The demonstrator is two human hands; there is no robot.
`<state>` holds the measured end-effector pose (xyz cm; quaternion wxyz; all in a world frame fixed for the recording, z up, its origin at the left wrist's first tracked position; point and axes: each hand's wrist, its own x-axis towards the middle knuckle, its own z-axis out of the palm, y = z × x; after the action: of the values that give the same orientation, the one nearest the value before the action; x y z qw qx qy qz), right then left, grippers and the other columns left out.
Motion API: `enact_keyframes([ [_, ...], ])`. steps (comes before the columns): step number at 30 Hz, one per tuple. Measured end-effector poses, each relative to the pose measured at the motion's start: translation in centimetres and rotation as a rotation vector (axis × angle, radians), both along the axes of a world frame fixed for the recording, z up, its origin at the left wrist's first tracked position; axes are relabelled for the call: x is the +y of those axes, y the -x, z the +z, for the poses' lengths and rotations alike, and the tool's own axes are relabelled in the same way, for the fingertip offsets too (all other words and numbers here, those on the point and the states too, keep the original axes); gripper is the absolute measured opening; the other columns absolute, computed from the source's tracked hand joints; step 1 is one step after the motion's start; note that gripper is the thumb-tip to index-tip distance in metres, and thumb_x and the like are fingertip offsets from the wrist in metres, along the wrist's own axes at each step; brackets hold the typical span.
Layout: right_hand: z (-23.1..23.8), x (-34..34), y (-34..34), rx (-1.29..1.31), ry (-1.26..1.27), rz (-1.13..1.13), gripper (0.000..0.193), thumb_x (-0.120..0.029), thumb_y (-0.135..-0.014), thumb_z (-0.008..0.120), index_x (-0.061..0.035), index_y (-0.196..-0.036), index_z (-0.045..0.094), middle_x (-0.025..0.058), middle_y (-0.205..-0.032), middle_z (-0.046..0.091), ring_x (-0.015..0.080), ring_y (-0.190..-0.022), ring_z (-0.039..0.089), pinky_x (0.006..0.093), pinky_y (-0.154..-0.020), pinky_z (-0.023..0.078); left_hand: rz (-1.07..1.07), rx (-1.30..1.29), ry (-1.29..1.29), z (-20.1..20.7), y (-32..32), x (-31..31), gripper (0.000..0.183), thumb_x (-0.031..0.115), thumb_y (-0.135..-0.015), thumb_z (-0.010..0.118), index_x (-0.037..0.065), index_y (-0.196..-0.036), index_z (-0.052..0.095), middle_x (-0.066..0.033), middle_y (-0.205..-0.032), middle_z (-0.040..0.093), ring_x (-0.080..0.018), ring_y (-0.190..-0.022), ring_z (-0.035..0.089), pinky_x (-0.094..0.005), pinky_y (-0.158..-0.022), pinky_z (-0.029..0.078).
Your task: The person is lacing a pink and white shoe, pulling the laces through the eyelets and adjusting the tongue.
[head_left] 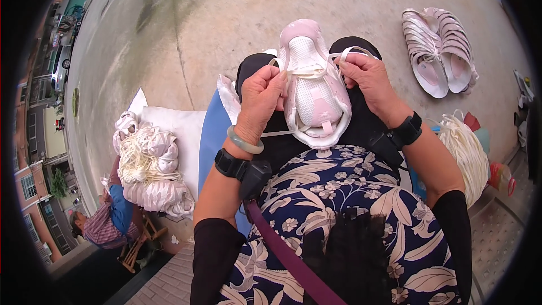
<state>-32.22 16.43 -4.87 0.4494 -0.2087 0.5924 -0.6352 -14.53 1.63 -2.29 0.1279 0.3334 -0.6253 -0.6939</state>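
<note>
A pink and white shoe upper (309,93) rests across my lap, its toe pointing away from me and its collar toward my body. A white shoelace (307,72) runs across it near the toe end. My left hand (261,93) pinches the lace at the left side of the upper. On the other side, my right hand (370,82) grips the lace between thumb and fingers, and a loop of it rises above the knuckles. Another length of lace trails from the collar toward my left wrist.
Laced pink and white uppers (153,164) lie piled at the left on a white sheet (189,130). Nested uppers (432,51) stand on the concrete at the far right. A bundle of white laces (460,149) hangs beside my right forearm. Another person (107,220) sits at the lower left.
</note>
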Motion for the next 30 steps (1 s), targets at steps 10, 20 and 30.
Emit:
enact_keyframes([
  [10,-0.5,-0.6,-1.4,0.15,0.117,-0.093,0.008,-0.008,-0.087,0.059,-0.0007,-0.082,0.061,-0.0023,-0.067,0.055,0.0028,-0.059,0.048,0.0178,-0.054,0.041,0.178,0.235,-0.166,-1.0,-0.4,1.2,0.015,0.015,-0.091,0.057,0.004,-0.082,0.056,0.0003,-0.065,0.056,-0.0034,-0.048,0.047,-0.0169,-0.045,0.039],
  [20,-0.8,-0.7,-1.4,0.544,0.105,-0.084,0.004,-0.001,-0.081,0.056,0.0003,-0.084,0.059,0.0053,-0.066,0.056,0.0122,-0.06,0.053,0.0251,-0.056,0.042,0.138,0.165,-0.147,-1.1,-1.3,1.1,0.01,0.011,-0.089,0.058,0.002,-0.087,0.058,-0.0046,-0.073,0.061,-0.0062,-0.052,0.053,-0.0179,-0.05,0.043],
  [30,2.0,-1.5,-0.5,1.602,0.255,0.205,0.009,-0.001,-0.07,0.057,-0.0044,-0.077,0.052,0.0117,-0.071,0.055,0.0307,-0.064,0.057,0.0396,-0.058,0.042,0.079,0.116,-0.039,-1.6,-1.6,1.2,0.012,0.013,-0.093,0.052,0.004,-0.085,0.053,-0.0004,-0.07,0.057,-0.0034,-0.049,0.046,-0.0163,-0.047,0.038],
])
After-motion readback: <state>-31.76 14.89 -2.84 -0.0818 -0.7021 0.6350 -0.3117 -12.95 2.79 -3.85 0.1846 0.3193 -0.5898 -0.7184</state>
